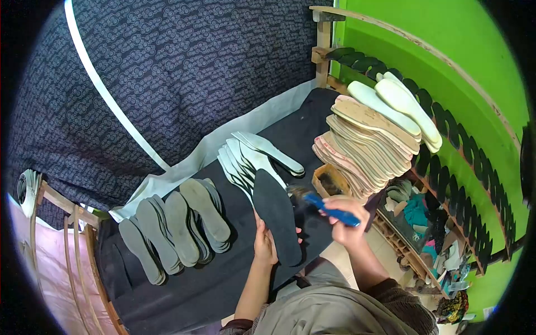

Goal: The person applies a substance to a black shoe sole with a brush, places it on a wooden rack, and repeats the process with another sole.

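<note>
My left hand [266,244] grips a dark shoe insole [276,215] by its edges, with the thumb on one side and fingertips showing on the other. My right hand [349,226] is closed around a blue-handled brush [337,212]. The brush's bristles point left, close beside the insole's upper right edge. Just beyond the insole, a fan of white-faced insoles [239,158] lies on the black-covered table [184,293]. A small open box [317,180] with a dark inside stands past the brush.
Several piles of grey insoles [177,226] lie on the left of the table. A tall stack of beige insoles [365,148], topped by pale ones [399,103], stands at the right. Wall racks [455,192] hold dark pieces; scraps fill a low shelf [416,223].
</note>
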The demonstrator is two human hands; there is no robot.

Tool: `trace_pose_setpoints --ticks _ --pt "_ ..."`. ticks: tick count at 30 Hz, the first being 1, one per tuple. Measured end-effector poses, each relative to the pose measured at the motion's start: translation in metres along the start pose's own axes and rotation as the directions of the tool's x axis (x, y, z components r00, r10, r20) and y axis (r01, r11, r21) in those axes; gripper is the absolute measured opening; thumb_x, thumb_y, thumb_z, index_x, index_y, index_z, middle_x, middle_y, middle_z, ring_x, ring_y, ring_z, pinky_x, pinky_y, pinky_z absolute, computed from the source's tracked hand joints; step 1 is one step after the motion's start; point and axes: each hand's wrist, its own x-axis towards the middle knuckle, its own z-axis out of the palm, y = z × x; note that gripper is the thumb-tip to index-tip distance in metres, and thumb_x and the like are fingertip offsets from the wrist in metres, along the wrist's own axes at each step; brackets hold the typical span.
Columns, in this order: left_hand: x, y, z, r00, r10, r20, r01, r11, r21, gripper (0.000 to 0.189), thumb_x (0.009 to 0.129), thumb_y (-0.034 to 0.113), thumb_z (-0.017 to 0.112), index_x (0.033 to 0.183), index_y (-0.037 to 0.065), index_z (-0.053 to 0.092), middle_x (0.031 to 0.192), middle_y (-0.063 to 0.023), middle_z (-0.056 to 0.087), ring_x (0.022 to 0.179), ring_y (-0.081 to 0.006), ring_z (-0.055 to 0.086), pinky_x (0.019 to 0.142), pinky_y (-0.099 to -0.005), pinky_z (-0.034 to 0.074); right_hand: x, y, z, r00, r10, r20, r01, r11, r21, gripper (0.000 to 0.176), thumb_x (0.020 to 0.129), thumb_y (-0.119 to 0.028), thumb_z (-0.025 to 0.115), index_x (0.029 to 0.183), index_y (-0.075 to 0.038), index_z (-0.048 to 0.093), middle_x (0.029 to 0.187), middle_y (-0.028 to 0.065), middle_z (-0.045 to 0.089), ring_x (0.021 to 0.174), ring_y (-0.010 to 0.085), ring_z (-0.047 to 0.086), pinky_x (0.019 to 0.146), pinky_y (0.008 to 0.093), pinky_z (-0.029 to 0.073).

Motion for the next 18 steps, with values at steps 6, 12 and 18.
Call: trace_pose_setpoints --ticks 6,12,18 --pt "-0.001 0.0 0.02 0.941 0.267 -0.206 -0.223 0.951 0.212 0.049 0.099 0.03 0.028 0.146 0.02 0.019 0.133 -0.0104 0.045 0.114 -0.0263 0.053 0.095 -0.0426 0.045 0.014 -0.01 0.032 0.884 -0.341 0.321 0.257 0.926 0.276 0.029 0.061 0.003 0.067 0.089 0.002 0.063 0.091 0.0177 0.067 0.074 0.0298 0.067 0.061 0.034 0.053" --pt "-0.005 0.007 0.024 0.994 0.032 0.103 -0.054 0.974 0.221 0.054 0.098 0.036 0.027 0.145 0.032 0.001 0.129 -0.0161 0.044 0.094 -0.0348 0.061 0.061 -0.0451 0.058 0.044 0.009 0.042 0.919 -0.314 0.24 0.3 0.949 0.091 0.039 0.056 0.007 0.065 0.094 0.0 0.059 0.098 0.0146 0.065 0.083 0.0306 0.065 0.072 0.0356 0.052" --pt "-0.007 0.006 0.026 0.998 0.056 0.042 -0.065 0.967 0.247 0.051 0.099 0.037 0.024 0.146 0.024 0.006 0.126 -0.0195 0.047 0.095 -0.0345 0.06 0.075 -0.0467 0.055 0.03 0.005 0.045 0.897 -0.285 0.338 0.251 0.958 0.139 0.03 0.063 0.001 0.067 0.092 -0.001 0.063 0.092 0.0136 0.067 0.082 0.0282 0.067 0.071 0.0356 0.053"
